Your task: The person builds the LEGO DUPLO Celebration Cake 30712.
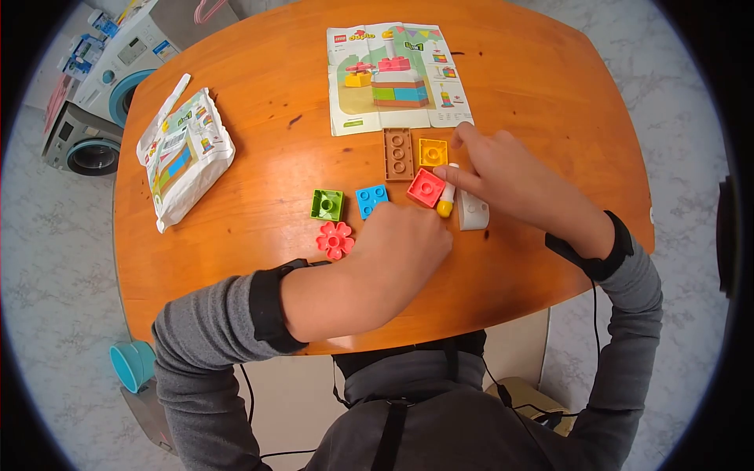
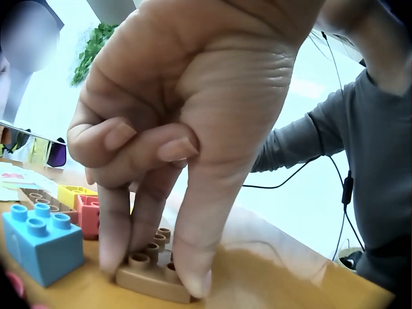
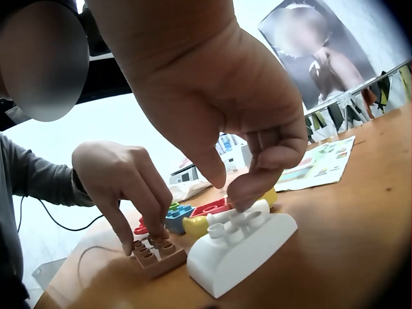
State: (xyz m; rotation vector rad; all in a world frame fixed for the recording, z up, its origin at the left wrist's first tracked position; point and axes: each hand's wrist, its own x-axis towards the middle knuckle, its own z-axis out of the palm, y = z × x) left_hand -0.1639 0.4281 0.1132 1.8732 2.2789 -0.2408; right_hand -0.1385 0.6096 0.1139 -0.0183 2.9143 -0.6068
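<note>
My left hand [image 1: 402, 245] pinches a brown studded brick [image 2: 151, 283] low at the table, thumb on one side and fingers on the other; in the head view the hand hides this brick. My right hand [image 1: 506, 169] hovers with thumb and fingers apart, a fingertip right at a white candle piece with a yellow tip [image 1: 445, 206]. Beside the candle lie a red brick [image 1: 425, 188] and a white rounded brick [image 3: 238, 254]. Beyond them are a yellow brick [image 1: 433, 153] and a second brown brick [image 1: 398, 155].
Left of the hands sit a blue brick [image 1: 371, 201], a green brick [image 1: 327, 206] and a pink flower piece [image 1: 334, 241]. A printed instruction sheet [image 1: 353, 94] lies at the far side of the wooden table [image 1: 267, 157]. An opened bag [image 1: 192, 157] rests at the left.
</note>
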